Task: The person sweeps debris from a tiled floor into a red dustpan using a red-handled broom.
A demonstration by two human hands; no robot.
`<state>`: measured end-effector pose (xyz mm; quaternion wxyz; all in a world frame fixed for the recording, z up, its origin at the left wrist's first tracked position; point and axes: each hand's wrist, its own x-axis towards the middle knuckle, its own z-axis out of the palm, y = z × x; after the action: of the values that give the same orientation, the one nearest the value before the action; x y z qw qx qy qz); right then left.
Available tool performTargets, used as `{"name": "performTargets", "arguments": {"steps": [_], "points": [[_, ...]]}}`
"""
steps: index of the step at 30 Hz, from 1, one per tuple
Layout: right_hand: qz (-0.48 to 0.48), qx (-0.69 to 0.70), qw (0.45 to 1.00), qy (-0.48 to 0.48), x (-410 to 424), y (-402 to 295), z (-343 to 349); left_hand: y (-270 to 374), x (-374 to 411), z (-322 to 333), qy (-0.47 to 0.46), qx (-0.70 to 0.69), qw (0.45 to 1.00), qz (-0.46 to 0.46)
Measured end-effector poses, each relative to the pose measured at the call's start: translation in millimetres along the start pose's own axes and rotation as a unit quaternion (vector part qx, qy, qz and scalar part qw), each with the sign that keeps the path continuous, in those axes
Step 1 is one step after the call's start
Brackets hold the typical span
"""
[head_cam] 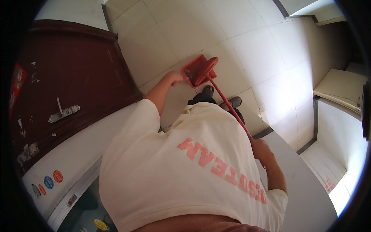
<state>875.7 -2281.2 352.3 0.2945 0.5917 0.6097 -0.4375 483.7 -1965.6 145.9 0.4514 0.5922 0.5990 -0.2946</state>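
My left hand (174,78) grips the short handle of a red plastic dustpan (200,60) held over the tiled floor. Some brownish debris (187,73) lies inside the pan near its handle side. The red head of a broom (206,71) sits over the pan, and its dark bristle tips (214,59) show at the far end. From there the red broom handle (226,101) slants back along my body to my right hand (261,149), which is closed around its upper part beside my waist. Whether the pan touches the floor I cannot tell.
My feet in dark sandals (235,101) stand just behind the pan. On the left is a dark red-brown door (75,69) with a metal lever handle (64,114). A grey surface (295,179) lies to my right, and a cream panel (340,87) stands farther right.
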Motion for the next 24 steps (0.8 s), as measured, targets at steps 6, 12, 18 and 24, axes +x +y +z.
{"name": "performTargets", "arguments": {"steps": [6,12,18,24], "points": [[0.046,0.075,0.996,0.008,-36.6,-0.8,-31.7,-3.6,-7.6,-0.7,0.02,-0.062,0.998,-0.011],[0.043,0.163,0.984,0.058,-58.2,14.8,-26.4,8.3,-23.4,-4.7,0.019,-0.043,0.999,0.008],[0.042,0.248,0.966,0.056,-51.4,3.8,-31.0,9.7,-23.8,-2.6,0.037,-0.097,0.995,0.007],[0.013,0.184,0.98,0.073,-14.0,-7.1,-31.2,9.1,-15.4,-2.4,0.035,-0.116,0.992,0.018]]}}
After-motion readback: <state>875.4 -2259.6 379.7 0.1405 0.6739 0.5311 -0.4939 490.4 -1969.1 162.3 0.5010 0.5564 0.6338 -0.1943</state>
